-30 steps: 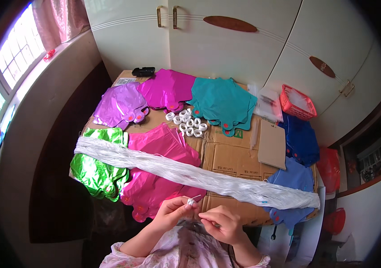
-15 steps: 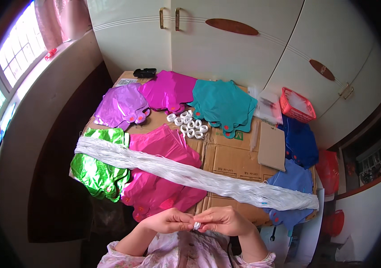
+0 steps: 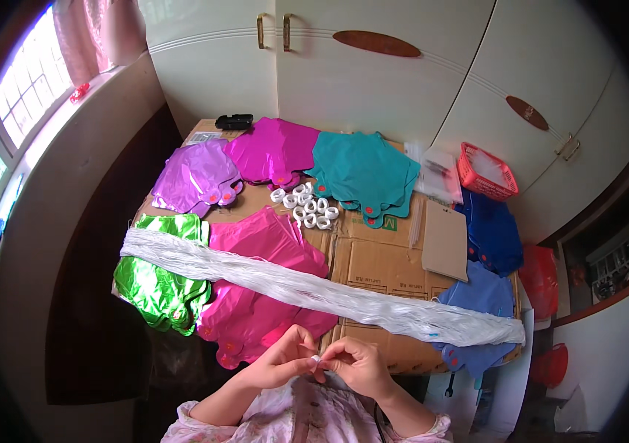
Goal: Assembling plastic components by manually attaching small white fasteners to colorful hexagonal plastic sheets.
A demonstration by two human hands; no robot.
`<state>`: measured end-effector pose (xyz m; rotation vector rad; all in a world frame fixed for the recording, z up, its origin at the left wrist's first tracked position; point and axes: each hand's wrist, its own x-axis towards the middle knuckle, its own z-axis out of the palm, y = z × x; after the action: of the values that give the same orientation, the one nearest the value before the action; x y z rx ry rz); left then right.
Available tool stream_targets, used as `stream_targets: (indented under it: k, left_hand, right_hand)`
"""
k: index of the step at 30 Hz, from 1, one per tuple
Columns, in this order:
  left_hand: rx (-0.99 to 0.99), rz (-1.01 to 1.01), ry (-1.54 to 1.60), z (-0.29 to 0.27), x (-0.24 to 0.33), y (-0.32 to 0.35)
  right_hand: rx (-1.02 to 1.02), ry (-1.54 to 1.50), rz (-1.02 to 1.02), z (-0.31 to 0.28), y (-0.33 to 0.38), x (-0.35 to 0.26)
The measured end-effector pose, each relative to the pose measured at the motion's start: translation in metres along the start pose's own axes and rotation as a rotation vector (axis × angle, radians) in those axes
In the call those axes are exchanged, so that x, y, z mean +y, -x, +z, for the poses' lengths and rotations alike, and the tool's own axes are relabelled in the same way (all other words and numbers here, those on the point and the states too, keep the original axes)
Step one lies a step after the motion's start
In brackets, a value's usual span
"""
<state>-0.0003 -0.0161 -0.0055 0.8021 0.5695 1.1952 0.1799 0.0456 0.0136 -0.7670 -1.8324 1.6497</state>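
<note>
Close to my body, at the near edge of the cardboard-covered table, both my hands meet around a small white roll point(image 3: 316, 359). My left hand point(image 3: 282, 360) pinches it from one side between thumb and fingers. From the other side the fingertips of my right hand point(image 3: 359, 367) close on it. Several similar white ring-shaped rolls point(image 3: 310, 207) lie grouped in the middle of the table. Just beyond my hands, a long bundle of white strands point(image 3: 314, 289) stretches across a stack of flat pink foil sheets point(image 3: 255, 317) with rounded lobes, which look like uninflated balloons.
Flat foil stacks in green point(image 3: 153, 295), lilac point(image 3: 195, 173), magenta point(image 3: 274, 151), teal point(image 3: 362, 173) and blue point(image 3: 491, 232) lie around the cardboard point(image 3: 373, 258). A red basket point(image 3: 487, 171) stands at the far right, behind a beige card point(image 3: 445, 240). White cabinets point(image 3: 373, 88) rise behind.
Both hands have shifted slightly left, still holding the small white roll. My left fingers have lifted and bent more, and my right hand has turned around the roll. The view has moved a little.
</note>
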Motion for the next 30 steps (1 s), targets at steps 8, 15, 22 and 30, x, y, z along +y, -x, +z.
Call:
stream_targets:
  k: [8, 15, 22, 30]
  left_hand:
    - [-0.013, 0.051, -0.025, -0.005, 0.004, -0.006]
    - [0.099, 0.115, 0.066, -0.011, 0.002, -0.014]
    - [0.332, 0.315, 0.029, -0.019, 0.006, -0.022]
    - [0.502, 0.373, -0.115, -0.023, 0.018, -0.007]
  right_hand:
    - [-0.025, -0.163, -0.028, -0.006, -0.015, 0.010]
    - [-0.057, -0.321, 0.126, -0.012, -0.032, 0.002]
    - [0.011, -0.243, 0.081, -0.026, -0.074, 0.011]
    - [0.280, 0.078, 0.102, -0.095, -0.199, 0.048]
